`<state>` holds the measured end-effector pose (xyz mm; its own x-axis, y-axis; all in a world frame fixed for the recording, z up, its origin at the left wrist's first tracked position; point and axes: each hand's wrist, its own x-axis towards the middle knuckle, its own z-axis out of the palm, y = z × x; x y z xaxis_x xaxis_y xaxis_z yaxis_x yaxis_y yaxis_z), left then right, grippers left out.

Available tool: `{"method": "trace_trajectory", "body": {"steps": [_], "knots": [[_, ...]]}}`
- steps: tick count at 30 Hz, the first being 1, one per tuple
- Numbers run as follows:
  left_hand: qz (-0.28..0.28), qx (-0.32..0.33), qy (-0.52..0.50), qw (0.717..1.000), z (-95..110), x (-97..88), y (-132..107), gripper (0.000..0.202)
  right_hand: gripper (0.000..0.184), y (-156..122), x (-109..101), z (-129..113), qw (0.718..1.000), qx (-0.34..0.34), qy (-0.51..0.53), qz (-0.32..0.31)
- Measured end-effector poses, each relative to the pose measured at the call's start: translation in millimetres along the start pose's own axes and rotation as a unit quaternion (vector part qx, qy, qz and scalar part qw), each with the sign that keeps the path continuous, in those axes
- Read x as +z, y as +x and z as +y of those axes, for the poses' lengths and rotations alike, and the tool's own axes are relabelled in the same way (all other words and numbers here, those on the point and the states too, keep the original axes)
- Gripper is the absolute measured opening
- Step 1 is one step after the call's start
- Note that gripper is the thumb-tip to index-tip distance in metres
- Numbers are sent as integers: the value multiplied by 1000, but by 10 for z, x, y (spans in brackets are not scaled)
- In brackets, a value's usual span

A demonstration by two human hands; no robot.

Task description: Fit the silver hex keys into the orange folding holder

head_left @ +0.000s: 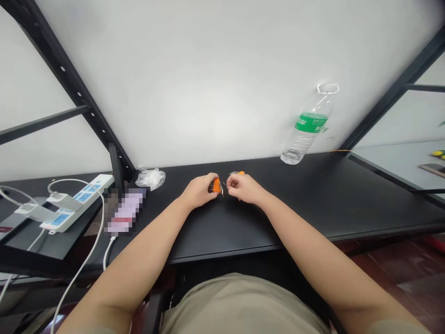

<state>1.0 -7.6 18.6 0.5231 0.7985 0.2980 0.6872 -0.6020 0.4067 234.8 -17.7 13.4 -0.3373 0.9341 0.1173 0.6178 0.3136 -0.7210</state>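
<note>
My left hand [200, 189] is closed around an orange hex key holder [216, 185], with dark and metal ends sticking out of it. Just to the right, the fingers of my right hand [241, 188] are pinched on a thin metal rod [224, 184] that looks like a hex key. Its tip points toward the holder, with a small gap visible between them. Behind my right hand lies a second orange piece [241, 173] with thin metal parts beside it, partly hidden by the hand. Both hands are over the black table [222, 232].
A clear water bottle [311, 123] with a green label stands by the wall at the right. To the left are a crumpled plastic bag [150, 178], a blurred-out phone [125, 211] on a white cable, and a white power strip [81, 202] with chargers. Black metal frame posts [74, 88] flank the table.
</note>
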Motion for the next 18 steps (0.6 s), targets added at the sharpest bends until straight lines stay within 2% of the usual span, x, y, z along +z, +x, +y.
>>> {"method": "trace_trajectory", "body": {"steps": [5,13,18], "knots": [[3,11,4,1000,30,12,-4,44,7,-15,-18,-41,996,-7,87,17],[0,29,26,999,55,2,-8,38,9,-33,-64,-66,994,-2,107,14],[-4,39,49,998,82,-26,-13,35,18,-24,-92,-50,989,6,150,1]]}}
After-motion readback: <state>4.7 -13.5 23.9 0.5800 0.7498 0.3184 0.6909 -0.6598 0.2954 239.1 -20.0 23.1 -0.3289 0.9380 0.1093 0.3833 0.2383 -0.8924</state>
